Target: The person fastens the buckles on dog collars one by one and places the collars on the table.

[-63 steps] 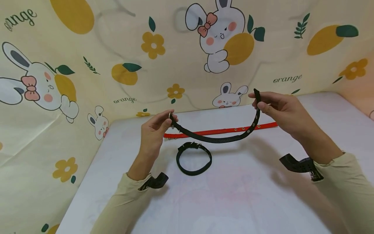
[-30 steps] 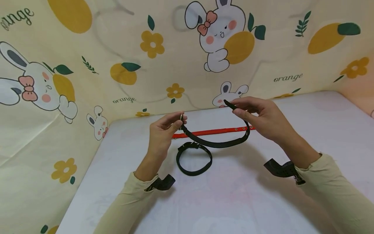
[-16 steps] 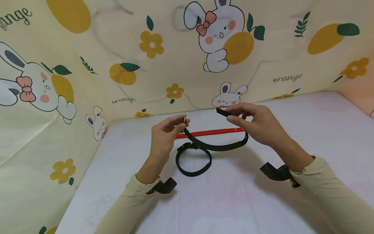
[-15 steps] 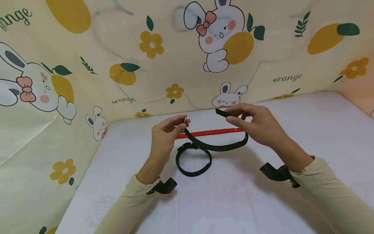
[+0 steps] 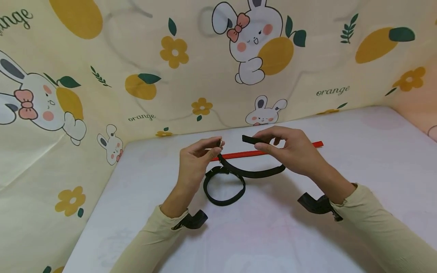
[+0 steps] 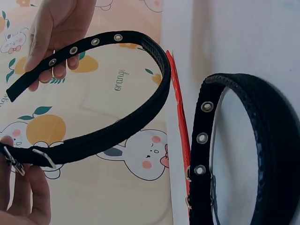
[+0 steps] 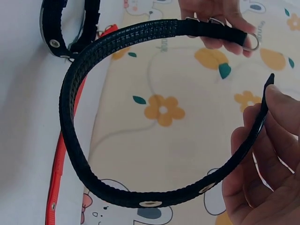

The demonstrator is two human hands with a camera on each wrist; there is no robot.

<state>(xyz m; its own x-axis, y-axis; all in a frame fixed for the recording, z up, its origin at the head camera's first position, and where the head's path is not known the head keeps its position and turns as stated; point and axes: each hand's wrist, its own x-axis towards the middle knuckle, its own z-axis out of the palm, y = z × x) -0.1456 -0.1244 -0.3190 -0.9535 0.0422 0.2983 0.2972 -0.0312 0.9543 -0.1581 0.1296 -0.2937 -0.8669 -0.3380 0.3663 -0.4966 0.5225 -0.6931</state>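
Note:
Both hands hold up a black pet collar [image 5: 257, 174] above the table, bent in an open loop. My left hand [image 5: 192, 163] pinches its buckle end between thumb and fingers; in the left wrist view the metal buckle [image 6: 15, 161] sits there. At the other end, my right hand [image 5: 290, 149] pinches the collar close to its pointed tip [image 5: 249, 139], which faces the buckle with a gap between. Metal eyelets [image 6: 95, 41] line that end. A second black collar [image 5: 223, 203], buckled into a ring, lies below on the table. Behind the held collar lies a red collar [image 5: 239, 155], stretched straight.
The white table [image 5: 246, 235] ends at the back against a cream cloth [image 5: 143, 49] printed with rabbits and oranges. Black straps with camera mounts [image 5: 315, 204] stick out at both wrists.
My right hand has moved left and down, carrying the collar's tip toward the buckle end. My left hand has shifted slightly right and down. The collar's loop has narrowed.

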